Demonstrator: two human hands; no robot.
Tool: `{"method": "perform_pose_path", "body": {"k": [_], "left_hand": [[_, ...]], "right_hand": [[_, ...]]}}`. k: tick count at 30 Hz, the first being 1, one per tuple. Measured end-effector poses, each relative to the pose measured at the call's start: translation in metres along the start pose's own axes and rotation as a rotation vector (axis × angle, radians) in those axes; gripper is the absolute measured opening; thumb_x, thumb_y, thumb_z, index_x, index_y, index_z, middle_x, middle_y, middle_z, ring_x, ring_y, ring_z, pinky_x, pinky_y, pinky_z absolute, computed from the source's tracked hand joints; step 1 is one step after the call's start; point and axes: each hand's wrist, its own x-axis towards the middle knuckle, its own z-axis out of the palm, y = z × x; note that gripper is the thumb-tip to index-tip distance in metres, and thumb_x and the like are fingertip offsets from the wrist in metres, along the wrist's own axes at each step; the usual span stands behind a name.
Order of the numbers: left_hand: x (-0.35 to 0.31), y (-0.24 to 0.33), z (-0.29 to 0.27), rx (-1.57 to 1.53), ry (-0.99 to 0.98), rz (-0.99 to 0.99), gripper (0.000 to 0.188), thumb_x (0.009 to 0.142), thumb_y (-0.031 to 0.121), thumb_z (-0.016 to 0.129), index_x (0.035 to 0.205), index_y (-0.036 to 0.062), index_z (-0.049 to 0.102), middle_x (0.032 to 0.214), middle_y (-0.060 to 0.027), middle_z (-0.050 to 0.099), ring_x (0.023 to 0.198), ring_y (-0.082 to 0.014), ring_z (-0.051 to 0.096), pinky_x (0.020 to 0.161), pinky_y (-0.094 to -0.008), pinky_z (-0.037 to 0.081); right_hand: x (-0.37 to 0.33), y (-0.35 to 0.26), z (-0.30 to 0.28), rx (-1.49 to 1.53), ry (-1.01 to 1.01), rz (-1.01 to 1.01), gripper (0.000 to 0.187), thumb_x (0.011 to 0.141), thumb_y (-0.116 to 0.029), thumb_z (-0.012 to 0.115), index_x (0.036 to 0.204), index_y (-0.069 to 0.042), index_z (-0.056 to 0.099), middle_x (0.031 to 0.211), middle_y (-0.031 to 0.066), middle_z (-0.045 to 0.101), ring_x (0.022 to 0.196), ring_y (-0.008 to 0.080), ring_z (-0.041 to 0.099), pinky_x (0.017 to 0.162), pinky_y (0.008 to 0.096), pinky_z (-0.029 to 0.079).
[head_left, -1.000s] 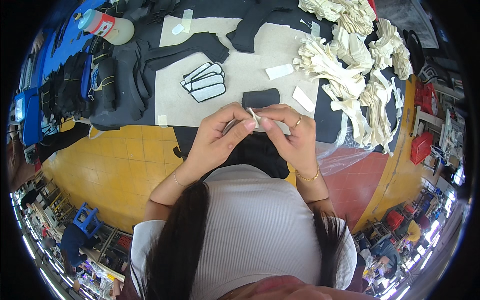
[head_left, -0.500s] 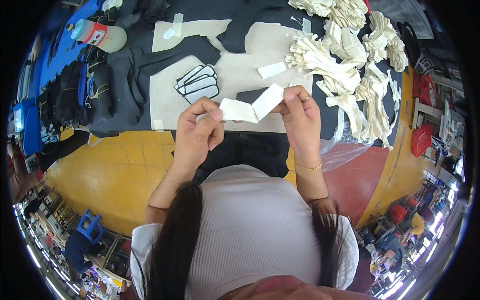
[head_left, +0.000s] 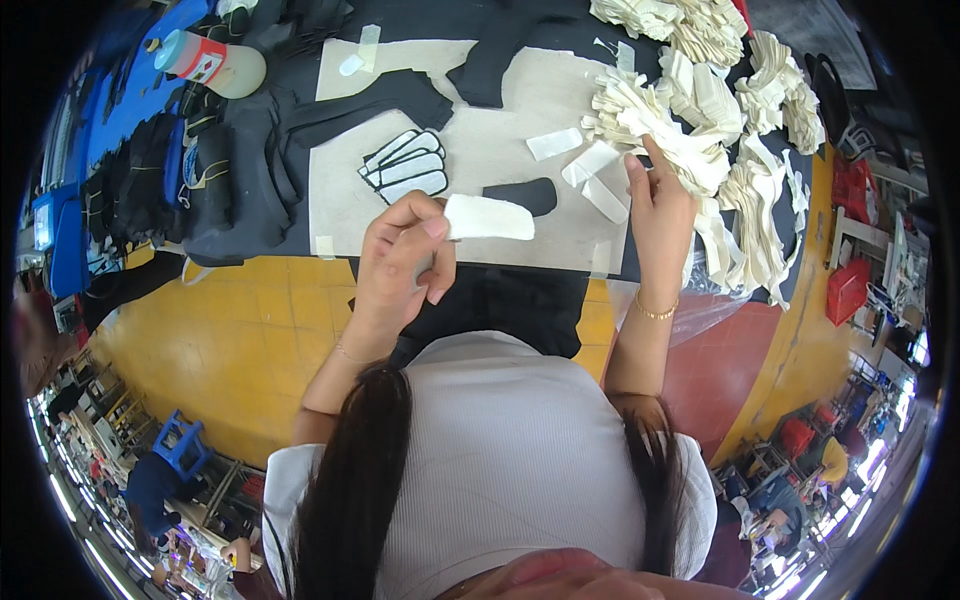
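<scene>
My left hand [head_left: 405, 250] pinches one end of a white fabric piece [head_left: 490, 218], which sticks out to the right over the board's near edge. My right hand [head_left: 662, 215] holds nothing; its thumb and forefinger are apart over the board's right side. Just left of its fingertips lie white fabric strips [head_left: 592, 163], two of them touching or overlapping. Another white strip [head_left: 553, 144] rests a little farther left. Below the held piece's far side, a small black fabric piece [head_left: 522, 196] lies flat. Several white pieces with black edging [head_left: 405, 165] are fanned out near my left hand.
A beige board [head_left: 340, 215] lies on the dark-covered table. Stacks of cream fabric strips [head_left: 650, 125] crowd the right side. Black fabric pieces [head_left: 260, 170] and a bottle with a red label [head_left: 212, 65] are at left. A clear plastic bag [head_left: 690, 305] hangs from the near edge.
The bent white fabric is no longer between both hands. My left hand keeps one piece; my right hand has let go and moved right, with white strips now showing on the board beside it.
</scene>
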Motion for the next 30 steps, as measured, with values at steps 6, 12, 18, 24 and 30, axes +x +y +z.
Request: {"method": "perform_pose_path", "body": {"k": [6,12,18,24,30], "left_hand": [[0.0,-0.003,0.004,-0.031,-0.035,-0.114,0.017,0.097,0.018,0.058,0.085,0.0062,0.054,0.067,-0.0014,0.054,0.041,-0.0089,0.047,0.04,-0.0221,0.024],[-0.003,0.0,0.01,0.038,-0.007,-0.141,0.027,0.1,0.028,0.054,0.086,0.0048,0.055,0.074,-0.0031,0.057,0.043,-0.0084,0.047,0.04,-0.0216,0.023],[0.003,0.0,0.005,0.162,-0.017,-0.251,0.03,0.103,0.031,0.047,0.096,0.0033,0.057,0.079,-0.0066,0.058,0.045,-0.0079,0.039,0.04,-0.022,0.022],[0.01,-0.015,-0.011,-0.121,0.033,-0.171,0.024,0.1,0.025,0.045,0.108,0.0042,0.055,0.092,-0.0129,0.059,0.054,-0.0131,0.043,0.052,-0.0257,0.034],[0.008,-0.022,-0.018,-0.287,-0.015,-0.174,0.027,0.097,0.022,0.044,0.109,0.0011,0.056,0.099,-0.0154,0.058,0.074,-0.0195,0.05,0.069,-0.0306,0.04]], "right_hand": [[-0.038,-0.035,-0.005,0.315,-0.336,-0.665,0.053,0.07,-0.017,0.087,0.12,-0.013,0.072,0.132,0.0087,0.055,0.112,0.024,0.06,0.093,0.037,0.05],[-0.042,-0.039,0.01,0.462,-0.242,-0.727,0.039,0.069,0.003,0.08,0.106,-0.011,0.078,0.11,0.0076,0.068,0.094,0.0221,0.068,0.077,0.0304,0.056],[-0.043,-0.038,0.009,0.44,-0.156,-0.688,0.03,0.075,0.006,0.077,0.102,-0.007,0.077,0.104,0.0092,0.07,0.084,0.0209,0.069,0.071,0.0265,0.054],[-0.011,-0.028,0.023,0.546,-0.109,-0.145,0.028,0.085,-0.012,0.076,0.112,-0.005,0.071,0.082,0.006,0.071,0.07,0.0183,0.067,0.062,0.0283,0.05],[0.045,-0.031,0.036,0.179,0.082,-0.489,0.027,0.087,-0.015,0.075,0.11,-0.003,0.069,0.089,0.01,0.068,0.084,0.0213,0.066,0.067,0.0319,0.05]]}}
